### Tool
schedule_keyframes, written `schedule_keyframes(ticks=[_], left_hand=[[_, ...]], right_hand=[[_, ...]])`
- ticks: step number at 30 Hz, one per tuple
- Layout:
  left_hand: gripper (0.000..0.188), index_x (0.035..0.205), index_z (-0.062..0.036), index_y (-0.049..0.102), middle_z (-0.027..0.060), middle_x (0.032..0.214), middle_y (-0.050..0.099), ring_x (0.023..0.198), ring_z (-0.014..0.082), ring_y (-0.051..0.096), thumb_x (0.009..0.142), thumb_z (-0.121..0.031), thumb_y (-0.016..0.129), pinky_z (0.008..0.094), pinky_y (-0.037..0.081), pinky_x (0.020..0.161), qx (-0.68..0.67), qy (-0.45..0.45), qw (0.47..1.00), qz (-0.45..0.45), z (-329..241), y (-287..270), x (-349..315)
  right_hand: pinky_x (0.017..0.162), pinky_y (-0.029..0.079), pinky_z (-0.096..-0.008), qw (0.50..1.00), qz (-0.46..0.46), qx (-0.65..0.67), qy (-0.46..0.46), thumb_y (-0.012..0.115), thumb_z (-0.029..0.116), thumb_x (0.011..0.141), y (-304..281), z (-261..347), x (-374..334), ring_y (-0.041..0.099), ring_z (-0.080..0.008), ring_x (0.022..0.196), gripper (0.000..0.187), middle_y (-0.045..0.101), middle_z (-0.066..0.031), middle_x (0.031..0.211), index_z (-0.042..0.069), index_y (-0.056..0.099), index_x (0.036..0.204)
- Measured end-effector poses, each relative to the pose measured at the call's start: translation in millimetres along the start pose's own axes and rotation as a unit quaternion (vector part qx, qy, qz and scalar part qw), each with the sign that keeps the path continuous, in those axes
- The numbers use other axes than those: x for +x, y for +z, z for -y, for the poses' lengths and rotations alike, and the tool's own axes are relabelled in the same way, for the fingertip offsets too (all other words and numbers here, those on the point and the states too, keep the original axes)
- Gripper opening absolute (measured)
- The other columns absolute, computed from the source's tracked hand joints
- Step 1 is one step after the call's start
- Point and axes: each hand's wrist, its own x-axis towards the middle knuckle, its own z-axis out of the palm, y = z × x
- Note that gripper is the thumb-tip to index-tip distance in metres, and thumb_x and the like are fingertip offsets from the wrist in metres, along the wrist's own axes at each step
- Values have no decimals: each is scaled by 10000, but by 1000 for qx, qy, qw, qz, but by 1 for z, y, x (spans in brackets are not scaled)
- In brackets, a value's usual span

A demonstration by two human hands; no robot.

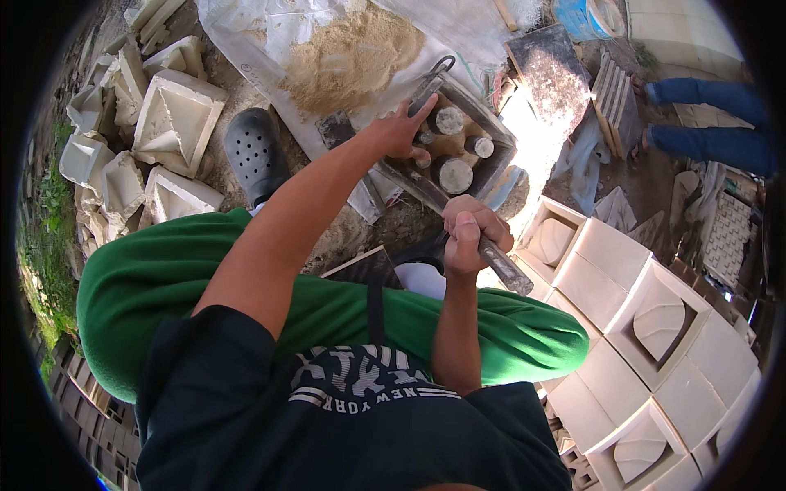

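Note:
A dark rectangular mould box (497,133) lies in front of me, with several round, pale-topped cylinders (452,175) standing in sandy material inside it. My left hand (399,133) is at the box's left side, its fingers spread over the wall and the near cylinders, holding nothing that I can see. Close to the box's near corner, my right hand (476,232) is wrapped round a thick grey bar (509,268). The bar's lower end sticks out below the fist. Whether its other end joins the box is hard to tell. A bent metal hook (442,64) shows at the box's far corner.
A heap of sand (360,57) lies on white sheeting (237,42) beyond the box. Pale cast blocks (178,121) are piled at left; hollow blocks (606,270) are stacked at right. A blue bucket (588,18) and another person's legs (711,113) appear at far right.

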Motion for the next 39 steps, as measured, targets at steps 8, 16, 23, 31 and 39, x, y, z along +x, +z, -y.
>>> schedule_keyframes(ticks=[8, 16, 23, 31, 39], left_hand=[[1215, 1546, -383, -154, 354, 1552, 157, 1297, 540, 442, 773, -575, 764, 569, 443, 1016, -16, -11, 1000, 23, 0, -1, 1], [1224, 1543, -399, -153, 362, 1549, 154, 1310, 544, 425, 762, -574, 774, 563, 437, 1022, -17, -19, 1000, 18, 1, 2, 0], [1245, 1543, -404, -150, 354, 1555, 149, 1319, 538, 420, 745, -560, 792, 560, 421, 1037, -33, -19, 999, 18, 1, 2, 3], [1248, 1539, -408, -161, 367, 1551, 141, 1323, 536, 417, 750, -545, 797, 555, 418, 1045, -26, -30, 999, 23, -2, 0, 2], [1266, 1538, -393, -173, 400, 1511, 197, 1297, 552, 435, 744, -550, 800, 565, 438, 1017, -22, -12, 1000, 9, 2, 4, 6]], right_hand=[[452, 392, -305, 998, -19, 41, -45, 535, -8, 791, -6, 31, 11, 444, -164, 454, 189, 511, -102, 537, -21, 464, 616], [444, 378, -337, 998, -15, -65, 10, 472, 0, 781, 2, 24, 10, 374, -156, 443, 208, 419, -67, 510, 30, 382, 597], [463, 403, -329, 994, 4, -62, -84, 506, 25, 803, 8, 11, -9, 414, -166, 451, 200, 462, -80, 528, 18, 417, 624], [506, 460, -331, 997, 10, -2, -78, 574, 2, 808, 6, 40, -1, 518, -212, 509, 163, 541, -103, 585, -10, 495, 665], [538, 452, -313, 996, 45, -79, -12, 577, -25, 797, 11, 0, -10, 529, -206, 562, 157, 573, -119, 658, -16, 482, 673]])
